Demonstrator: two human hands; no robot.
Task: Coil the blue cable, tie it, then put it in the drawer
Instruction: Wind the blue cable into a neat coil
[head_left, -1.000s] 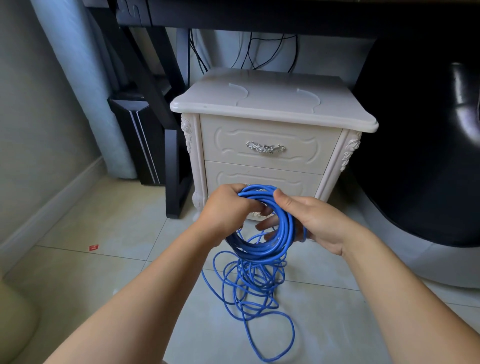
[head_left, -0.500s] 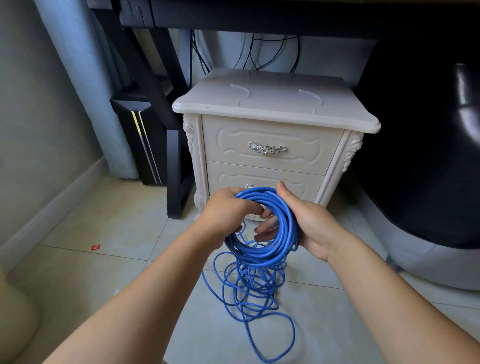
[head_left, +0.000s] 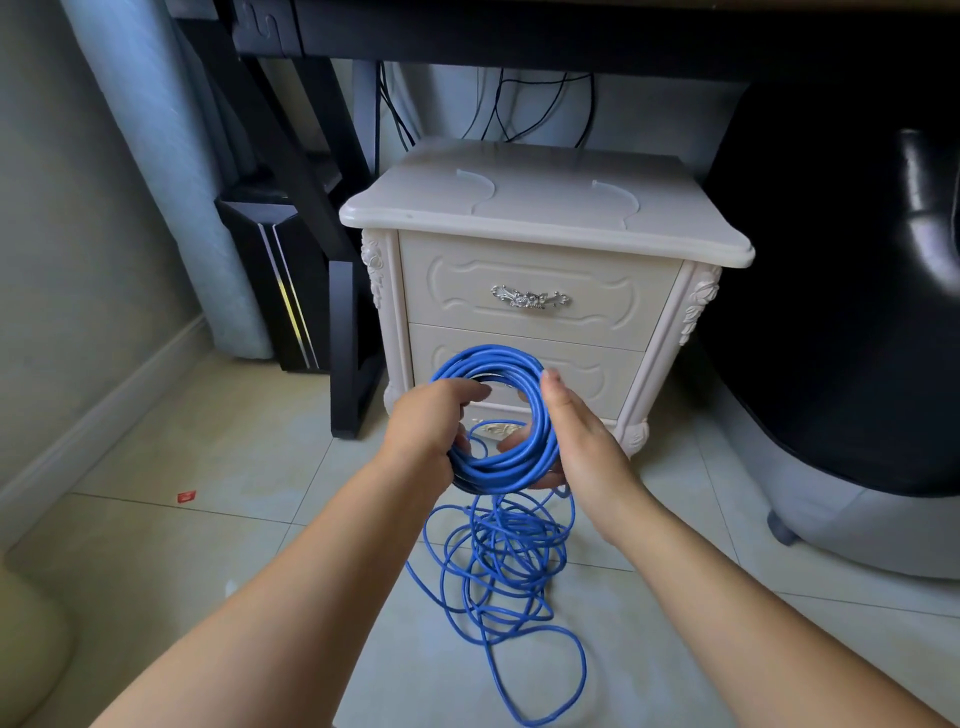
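Much blue cable (head_left: 496, 470) lies loose on the floor (head_left: 208, 571), so the left hand (head_left: 428, 428), fingers (head_left: 470, 389) curled round the wound turns, should clamp while the right hand (head_left: 584, 447), cupping them, adds even loops.

The coiled cable (head_left: 498, 467) hides the middle of the lower drawer (head_left: 597, 374) and part of its handle (head_left: 500, 429). The right hand (head_left: 582, 441) has its fingers (head_left: 511, 444) behind the coil, and only the tips show. The cable's 2 ends are lost in the floor tangle. Both forearms run off the bottom edge. A red scrap (head_left: 187, 497) is too small to identify. The chair (head_left: 841, 312) is cut off by the right edge.
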